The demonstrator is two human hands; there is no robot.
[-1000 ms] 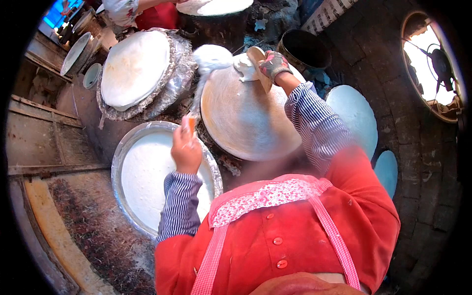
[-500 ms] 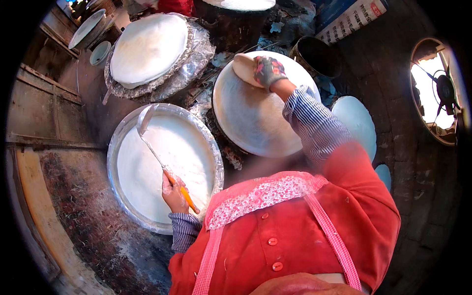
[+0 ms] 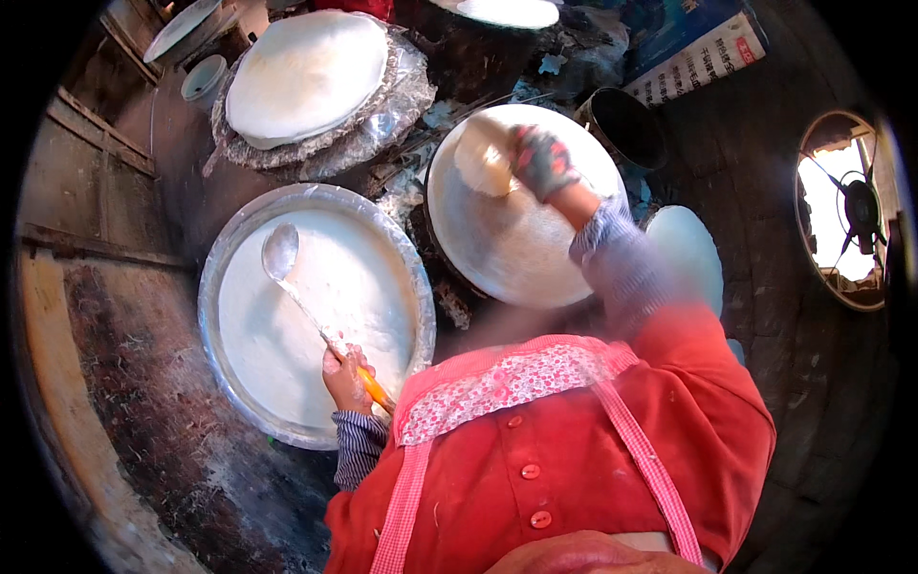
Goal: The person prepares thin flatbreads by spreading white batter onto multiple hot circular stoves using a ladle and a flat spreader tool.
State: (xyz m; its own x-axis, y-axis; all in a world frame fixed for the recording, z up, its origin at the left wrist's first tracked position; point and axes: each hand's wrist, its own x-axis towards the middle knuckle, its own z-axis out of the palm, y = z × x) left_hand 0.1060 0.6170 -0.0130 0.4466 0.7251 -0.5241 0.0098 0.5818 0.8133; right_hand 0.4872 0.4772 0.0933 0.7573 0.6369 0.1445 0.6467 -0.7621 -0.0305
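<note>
Dark, flour-dusted ground surrounds the work area; a worn wooden edge runs along the far left, and a round opening with a fan (image 3: 851, 212) admits daylight at the far right. No table is visible; the vessels stand on low, dark supports.

Left hand (image 3: 349, 378): fingers closed around the orange handle of a long metal ladle (image 3: 287, 273). The ladle bowl lies out ahead of the fingers, resting on the white batter in the wide metal basin (image 3: 218, 287). The basin appears nearly full.

Right hand (image 3: 540, 161): gloved, fingers closed on a pale flat spreader (image 3: 483, 153), which is pressed against the round griddle plate (image 3: 516, 258) just to the left of the fingers. The plate surface below the fingers reads as evenly coated and pale.

Status, as judged: one plate is coated or being smoothed; the ladle is not yet lifted with a new charge. A finished white round sheet (image 3: 306, 72) sits on a foil-lined tray (image 3: 402, 96) beyond the ladle bowl. A pale disc (image 3: 684, 253) lies right of the right forearm, and a dark bucket (image 3: 622, 129) stands just right of the right fingers. A small cup (image 3: 204, 81) stands left of the tray.
</note>
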